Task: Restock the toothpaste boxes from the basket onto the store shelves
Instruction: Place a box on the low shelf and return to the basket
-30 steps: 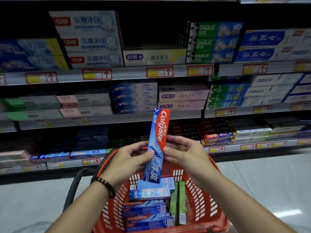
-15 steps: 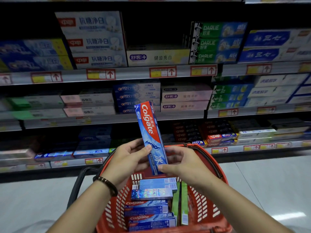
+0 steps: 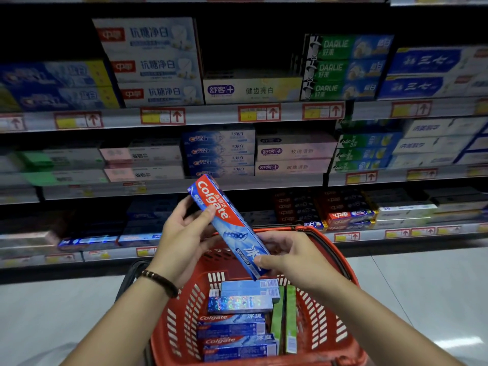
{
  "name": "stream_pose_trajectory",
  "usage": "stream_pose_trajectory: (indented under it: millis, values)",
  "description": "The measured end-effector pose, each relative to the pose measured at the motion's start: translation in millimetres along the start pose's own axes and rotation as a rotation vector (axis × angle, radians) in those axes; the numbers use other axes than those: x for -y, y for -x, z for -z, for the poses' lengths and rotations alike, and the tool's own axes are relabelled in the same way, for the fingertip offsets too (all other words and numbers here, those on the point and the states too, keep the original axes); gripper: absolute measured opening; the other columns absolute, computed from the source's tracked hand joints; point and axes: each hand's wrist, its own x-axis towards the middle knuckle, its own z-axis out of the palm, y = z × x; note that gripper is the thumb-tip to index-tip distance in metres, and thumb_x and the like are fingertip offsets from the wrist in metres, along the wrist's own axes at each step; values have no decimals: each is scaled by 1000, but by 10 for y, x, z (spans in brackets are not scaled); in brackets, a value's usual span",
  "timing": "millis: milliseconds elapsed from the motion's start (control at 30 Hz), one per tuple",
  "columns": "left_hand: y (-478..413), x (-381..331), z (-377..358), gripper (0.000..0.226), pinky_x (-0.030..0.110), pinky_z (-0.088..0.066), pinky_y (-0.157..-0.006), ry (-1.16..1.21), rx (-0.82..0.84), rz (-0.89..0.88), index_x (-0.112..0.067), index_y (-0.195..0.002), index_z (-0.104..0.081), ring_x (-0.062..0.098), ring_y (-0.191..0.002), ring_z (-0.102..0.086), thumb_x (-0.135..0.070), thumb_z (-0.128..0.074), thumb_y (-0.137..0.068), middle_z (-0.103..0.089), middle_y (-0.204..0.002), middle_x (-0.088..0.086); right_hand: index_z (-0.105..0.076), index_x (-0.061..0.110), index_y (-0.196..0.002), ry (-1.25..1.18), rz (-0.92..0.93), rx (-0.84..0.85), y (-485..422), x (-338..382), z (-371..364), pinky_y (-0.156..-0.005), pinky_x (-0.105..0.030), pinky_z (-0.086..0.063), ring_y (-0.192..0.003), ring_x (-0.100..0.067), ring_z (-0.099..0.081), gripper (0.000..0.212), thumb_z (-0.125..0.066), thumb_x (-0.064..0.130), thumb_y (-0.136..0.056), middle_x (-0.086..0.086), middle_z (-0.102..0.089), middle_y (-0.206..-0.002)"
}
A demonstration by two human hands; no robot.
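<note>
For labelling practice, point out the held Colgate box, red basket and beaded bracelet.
Held Colgate box [image 3: 233, 233], head view, blue middle.
Red basket [image 3: 211, 266], head view, far inner wall.
Beaded bracelet [image 3: 161, 281], head view, beads.

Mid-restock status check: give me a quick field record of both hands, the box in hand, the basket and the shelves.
left hand: grips the upper, red end of the held Colgate box
right hand: holds that box's lower end, thumb on its front
box pose: tilted, top leaning left, above the basket
basket contents: two flat Colgate boxes, a holographic box, green boxes on edge
shelves: stocked with toothpaste boxes
progress: held box not yet on a shelf
</note>
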Motion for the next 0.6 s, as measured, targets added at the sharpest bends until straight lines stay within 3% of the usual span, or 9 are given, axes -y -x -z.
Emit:
stream_pose_trajectory:
  millis: [133, 267, 400, 500, 600]
  values:
    - [-47, -42, 68, 49, 47, -64, -81, 72, -97, -43, -31, -144, -52, 27, -93, -72, -10, -63, -101, -74, -109, 14, -76, 19, -123, 9, 14, 1, -20, 4, 15, -63, -15, -53, -78, -2, -74, 30, -72, 3, -98, 0, -81, -108]
    - [-37, -44, 82, 41, 47, -64, -83, 111, -103, -41, -29, -138, -59, 30, -99, -70, -11, -62, -101, -73, -114, 15, -75, 22, -119, -12, 22, -66, -39, 14, 22, -65, -17, -55, -78, -4, -75, 27, -77, 9, -96, 8, -82, -98]
    - [-62, -42, 96, 35, 54, -61, -91, 171, -149, -17, -21, -135, -59, 36, -107, -71, -9, -61, -102, -73, -112, 17, -72, 25, -124, -19, 14, -164, -89, -15, 40, -83, -45, -65, -97, -26, -78, 35, -84, 28, -91, -2, -80, -107]
    - [-94, -57, 102, 35, 53, -61, -87, 205, -191, -25, -21, -135, -59, 36, -108, -73, -9, -62, -102, -75, -115, 18, -70, 21, -122, -94, 16, -229, -124, -56, 42, -78, -39, -66, -96, -25, -79, 39, -87, 27, -87, -13, -76, -111]
    - [-104, -59, 100, 39, 52, -62, -86, 248, -219, -32, -23, -137, -56, 34, -108, -74, -9, -63, -102, -77, -110, 15, -67, 14, -118, -174, 8, -301, -140, -68, 34, -77, -38, -65, -90, -24, -80, 43, -90, 24, -83, -12, -78, -102]
